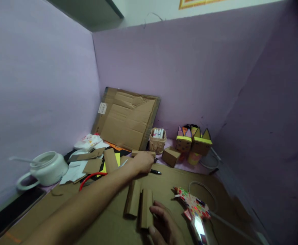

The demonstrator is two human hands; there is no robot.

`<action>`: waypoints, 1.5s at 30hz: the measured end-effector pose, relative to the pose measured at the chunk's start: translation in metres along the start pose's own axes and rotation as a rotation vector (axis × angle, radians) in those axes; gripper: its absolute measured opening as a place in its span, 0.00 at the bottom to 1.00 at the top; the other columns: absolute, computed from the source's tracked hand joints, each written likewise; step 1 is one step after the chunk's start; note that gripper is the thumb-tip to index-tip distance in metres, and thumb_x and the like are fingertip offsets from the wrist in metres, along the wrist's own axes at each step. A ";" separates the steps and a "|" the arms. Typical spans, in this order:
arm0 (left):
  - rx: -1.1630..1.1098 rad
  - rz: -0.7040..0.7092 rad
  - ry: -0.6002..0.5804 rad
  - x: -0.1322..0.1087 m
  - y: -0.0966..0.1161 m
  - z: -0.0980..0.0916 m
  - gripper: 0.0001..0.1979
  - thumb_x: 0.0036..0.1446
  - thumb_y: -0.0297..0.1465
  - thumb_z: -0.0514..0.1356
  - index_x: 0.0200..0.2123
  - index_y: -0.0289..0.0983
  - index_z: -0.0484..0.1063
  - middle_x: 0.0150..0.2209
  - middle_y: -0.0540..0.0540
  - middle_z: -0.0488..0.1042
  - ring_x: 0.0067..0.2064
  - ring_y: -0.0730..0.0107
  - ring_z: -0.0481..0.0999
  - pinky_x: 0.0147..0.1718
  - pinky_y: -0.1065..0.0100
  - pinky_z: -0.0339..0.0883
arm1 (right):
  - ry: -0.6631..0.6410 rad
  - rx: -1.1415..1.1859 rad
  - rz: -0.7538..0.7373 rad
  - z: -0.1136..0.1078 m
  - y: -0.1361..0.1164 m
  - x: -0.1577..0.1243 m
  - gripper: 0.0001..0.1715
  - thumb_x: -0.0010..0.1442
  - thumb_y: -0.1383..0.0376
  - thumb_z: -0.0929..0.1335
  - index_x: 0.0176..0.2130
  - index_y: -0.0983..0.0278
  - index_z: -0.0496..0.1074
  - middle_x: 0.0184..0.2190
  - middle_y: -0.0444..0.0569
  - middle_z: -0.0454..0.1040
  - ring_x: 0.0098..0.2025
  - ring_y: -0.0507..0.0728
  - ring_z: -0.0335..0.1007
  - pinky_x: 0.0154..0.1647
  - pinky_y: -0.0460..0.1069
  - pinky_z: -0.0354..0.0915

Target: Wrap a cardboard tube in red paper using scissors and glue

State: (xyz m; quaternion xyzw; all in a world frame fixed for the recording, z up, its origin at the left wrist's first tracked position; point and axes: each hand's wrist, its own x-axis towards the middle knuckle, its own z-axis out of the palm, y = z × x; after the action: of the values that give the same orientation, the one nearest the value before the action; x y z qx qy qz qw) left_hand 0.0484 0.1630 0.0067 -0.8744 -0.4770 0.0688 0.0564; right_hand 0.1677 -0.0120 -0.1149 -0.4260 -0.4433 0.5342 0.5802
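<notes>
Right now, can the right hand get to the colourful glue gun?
Probably yes: the glue gun lies close by the right hand, and only the flat cardboard sheet shows between them.

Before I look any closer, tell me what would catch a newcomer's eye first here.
Probably the big piece of cardboard, propped up at the back near the purple wall. Next might come the white pot at the far left and the brightly patterned glue gun at the front right. Between them, the left hand reaches forward over the brown work surface.
</notes>
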 end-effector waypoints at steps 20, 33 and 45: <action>0.112 -0.775 0.145 -0.123 -0.127 -0.021 0.14 0.61 0.36 0.56 0.47 0.34 0.68 0.47 0.41 0.71 0.48 0.58 0.72 0.43 0.54 0.70 | -0.068 -0.089 0.004 -0.002 -0.028 0.001 0.19 0.49 0.61 0.72 0.41 0.65 0.75 0.50 0.60 0.71 0.51 0.64 0.70 0.51 0.54 0.67; -0.109 -0.118 -0.006 -0.012 -0.068 -0.003 0.16 0.60 0.35 0.58 0.49 0.36 0.68 0.50 0.42 0.70 0.47 0.60 0.72 0.45 0.53 0.69 | -0.149 -0.314 -0.052 -0.007 -0.034 -0.001 0.25 0.55 0.66 0.69 0.54 0.62 0.67 0.53 0.58 0.70 0.55 0.64 0.68 0.55 0.58 0.65; -0.592 -0.471 0.273 -0.092 -0.046 0.002 0.14 0.59 0.32 0.56 0.48 0.35 0.68 0.48 0.41 0.73 0.48 0.58 0.73 0.45 0.54 0.68 | -0.214 -0.923 -0.434 0.016 -0.046 -0.010 0.45 0.53 0.66 0.71 0.64 0.51 0.52 0.68 0.54 0.43 0.67 0.72 0.42 0.59 0.67 0.56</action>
State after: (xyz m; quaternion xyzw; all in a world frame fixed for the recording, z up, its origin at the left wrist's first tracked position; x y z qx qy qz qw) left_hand -0.0394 0.1105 0.0181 -0.7207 -0.6517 -0.2031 -0.1209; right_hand 0.1627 -0.0251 -0.0665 -0.4788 -0.7676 0.1910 0.3809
